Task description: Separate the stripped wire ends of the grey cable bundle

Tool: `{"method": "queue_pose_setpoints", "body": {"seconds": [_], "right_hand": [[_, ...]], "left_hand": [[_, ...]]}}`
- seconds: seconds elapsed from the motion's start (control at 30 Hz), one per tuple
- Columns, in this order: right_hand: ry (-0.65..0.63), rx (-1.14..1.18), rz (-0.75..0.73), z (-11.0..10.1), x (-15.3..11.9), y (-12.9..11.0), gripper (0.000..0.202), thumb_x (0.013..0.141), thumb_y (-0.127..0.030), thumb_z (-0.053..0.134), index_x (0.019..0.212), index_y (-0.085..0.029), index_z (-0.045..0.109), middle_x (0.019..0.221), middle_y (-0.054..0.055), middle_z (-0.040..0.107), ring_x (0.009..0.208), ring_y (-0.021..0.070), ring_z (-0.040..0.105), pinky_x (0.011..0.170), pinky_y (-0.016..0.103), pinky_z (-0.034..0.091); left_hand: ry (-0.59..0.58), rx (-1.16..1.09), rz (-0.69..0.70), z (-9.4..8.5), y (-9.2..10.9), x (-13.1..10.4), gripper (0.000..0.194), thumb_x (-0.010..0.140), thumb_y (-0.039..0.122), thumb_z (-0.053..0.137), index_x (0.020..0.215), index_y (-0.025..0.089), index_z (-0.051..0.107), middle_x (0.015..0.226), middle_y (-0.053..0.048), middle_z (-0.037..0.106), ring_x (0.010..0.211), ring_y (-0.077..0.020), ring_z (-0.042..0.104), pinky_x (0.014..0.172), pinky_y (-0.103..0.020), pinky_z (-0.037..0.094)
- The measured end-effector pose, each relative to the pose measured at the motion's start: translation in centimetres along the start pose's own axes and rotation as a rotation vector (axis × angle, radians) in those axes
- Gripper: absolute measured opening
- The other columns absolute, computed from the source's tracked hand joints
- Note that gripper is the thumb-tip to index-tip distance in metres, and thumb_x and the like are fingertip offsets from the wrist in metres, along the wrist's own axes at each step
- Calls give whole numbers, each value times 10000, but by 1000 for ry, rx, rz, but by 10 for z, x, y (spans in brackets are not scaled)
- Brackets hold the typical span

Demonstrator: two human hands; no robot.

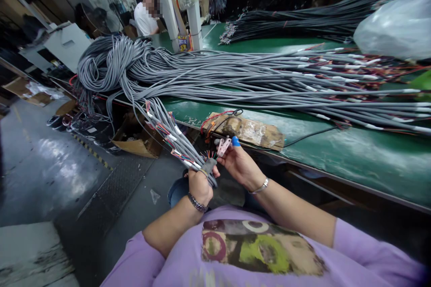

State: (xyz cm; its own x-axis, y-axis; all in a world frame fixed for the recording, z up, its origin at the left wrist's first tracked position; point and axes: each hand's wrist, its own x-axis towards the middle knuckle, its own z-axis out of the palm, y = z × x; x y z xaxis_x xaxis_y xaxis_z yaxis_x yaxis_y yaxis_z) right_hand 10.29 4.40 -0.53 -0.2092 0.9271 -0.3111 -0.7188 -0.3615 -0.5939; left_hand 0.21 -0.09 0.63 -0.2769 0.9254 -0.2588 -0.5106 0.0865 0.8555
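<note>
My left hand [200, 184] is closed around a bundle of grey cables [182, 143], near a grey wrapped piece [209, 164] by the cable ends. Thin coloured wires fan out from several stripped ends, with white sleeves below them. My right hand [239, 163], with a blue cover [235, 141] on one fingertip, has its thumb and fingers about a small pink clip [223, 147]. This clip sits just beside the bare wire ends at the table edge. Its far end is partly hidden among dark parts and wires.
A worn wooden block [247, 130] with red and black wires lies at the edge of the green table [336, 152]. Long grey cables [218, 69] cover the table, with black cables [296, 22] and a plastic bag [397, 22] behind. A person [145, 18] sits at the back.
</note>
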Motion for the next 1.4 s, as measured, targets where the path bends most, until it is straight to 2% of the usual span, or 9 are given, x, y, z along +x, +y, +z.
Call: {"method": "queue_pose_setpoints", "body": {"seconds": [0.27, 0.37, 0.5, 0.6, 0.77, 0.93, 1.13, 1.27, 1.4], "right_hand": [[14, 27, 49, -14, -2, 2, 339, 729, -557, 641, 702, -221, 604, 704, 8, 635, 626, 132, 565, 601, 259, 467], [-12, -23, 58, -21, -6, 4, 267, 727, -475, 672, 740, -211, 633, 727, 14, 637, 638, 127, 566, 603, 252, 471], [-130, -147, 64, -23, -19, 4, 201, 673, -332, 744, 795, -195, 660, 743, 9, 630, 619, 111, 537, 589, 244, 454], [-183, -282, -11, -18, -27, 5, 227, 652, -341, 770, 760, -180, 652, 685, -3, 602, 573, 94, 487, 563, 239, 413], [-155, -509, -154, -11, -27, 6, 200, 670, -330, 761, 688, -175, 636, 601, -19, 566, 557, 98, 455, 544, 247, 358], [-162, -401, -70, -13, -25, 7, 215, 681, -326, 744, 641, -177, 594, 544, -34, 534, 511, 97, 472, 533, 257, 365], [-284, -300, 58, -10, -26, 8, 188, 728, -310, 693, 688, -168, 577, 569, -6, 588, 526, 146, 576, 565, 305, 431], [-203, -210, 110, -15, -19, 5, 195, 711, -307, 713, 698, -174, 571, 550, -28, 564, 487, 115, 535, 542, 280, 447], [-90, -33, 180, -21, -8, -5, 267, 775, -449, 630, 728, -189, 589, 691, 7, 625, 559, 106, 535, 555, 255, 473]], "left_hand": [[-8, 4, 3, -7, 2, -4, 246, 580, 304, 721, 510, 147, 544, 455, 21, 533, 416, -76, 484, 445, -213, 382], [-3, 5, 7, -8, 3, -4, 237, 582, 306, 729, 531, 148, 559, 450, 26, 527, 414, -76, 481, 445, -212, 381], [-6, 2, 8, -8, 1, -4, 268, 582, 324, 744, 530, 152, 544, 447, 32, 521, 410, -75, 478, 437, -208, 378], [2, 27, 17, -9, -3, -3, 304, 589, 344, 748, 511, 152, 526, 431, 30, 516, 399, -78, 478, 427, -210, 380], [-24, 58, 36, -15, -11, -1, 319, 611, 336, 748, 485, 144, 527, 444, 19, 539, 412, -82, 503, 450, -217, 423], [-97, 24, 19, -21, -10, -2, 235, 605, 325, 757, 606, 144, 607, 509, 7, 599, 467, -104, 567, 498, -228, 464], [-252, 3, -94, -24, -1, 0, 218, 570, 294, 758, 682, 140, 651, 547, -24, 644, 566, -158, 632, 547, -255, 482], [-307, 37, -155, -26, 4, 0, 222, 531, 264, 761, 671, 123, 663, 579, -49, 667, 555, -158, 624, 517, -244, 444], [-317, 17, -113, -26, 6, -1, 192, 543, 231, 744, 692, 128, 680, 622, -46, 683, 530, -120, 595, 501, -215, 409]]}}
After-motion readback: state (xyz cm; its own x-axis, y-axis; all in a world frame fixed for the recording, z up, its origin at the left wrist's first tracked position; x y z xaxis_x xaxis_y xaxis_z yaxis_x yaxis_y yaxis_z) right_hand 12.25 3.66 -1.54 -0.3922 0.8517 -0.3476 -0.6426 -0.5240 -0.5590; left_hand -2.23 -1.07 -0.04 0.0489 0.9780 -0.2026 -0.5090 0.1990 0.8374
